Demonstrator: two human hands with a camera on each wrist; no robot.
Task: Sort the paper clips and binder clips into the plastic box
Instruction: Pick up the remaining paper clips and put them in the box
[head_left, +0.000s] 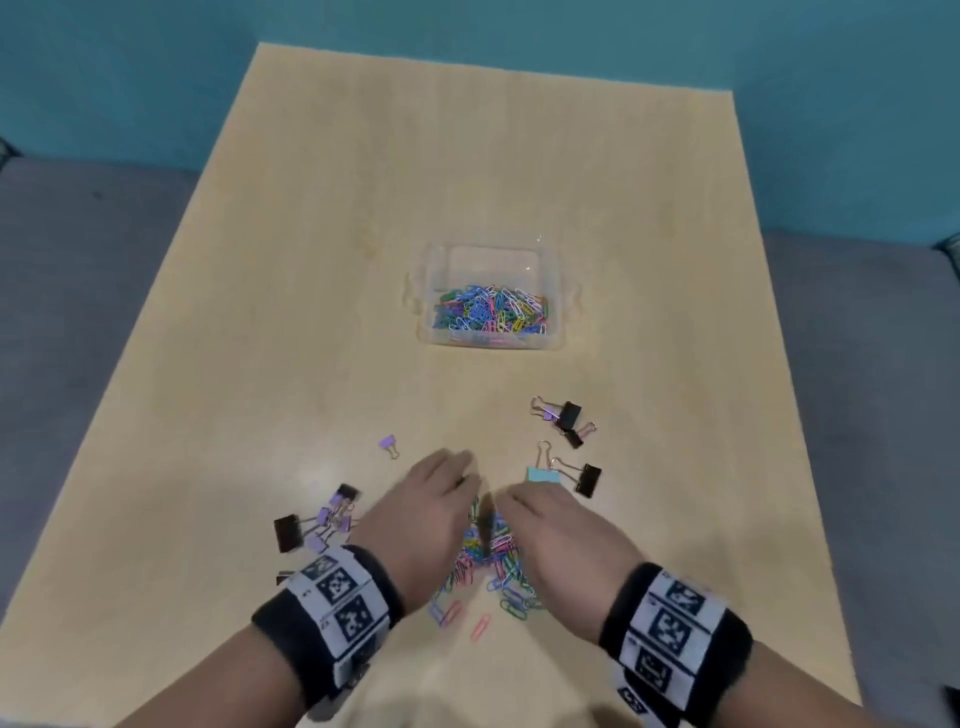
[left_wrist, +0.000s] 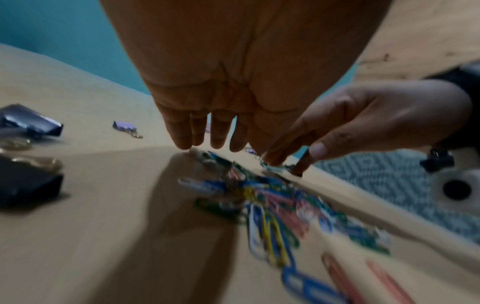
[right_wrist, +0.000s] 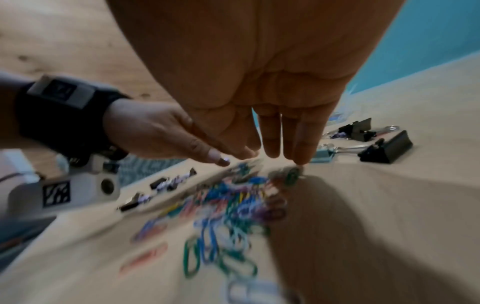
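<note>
Paper clips (head_left: 488, 558) between both hands' straight fingers (left_wrist: 221, 131), fingertips at the pile.

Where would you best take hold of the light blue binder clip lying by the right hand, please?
Probably by the body of the light blue binder clip, with a grip from above across its flat sides. It lies flat on the table, its wire handles pointing away toward the plastic box. A black binder clip sits close on its right, so come from the near side.
</note>
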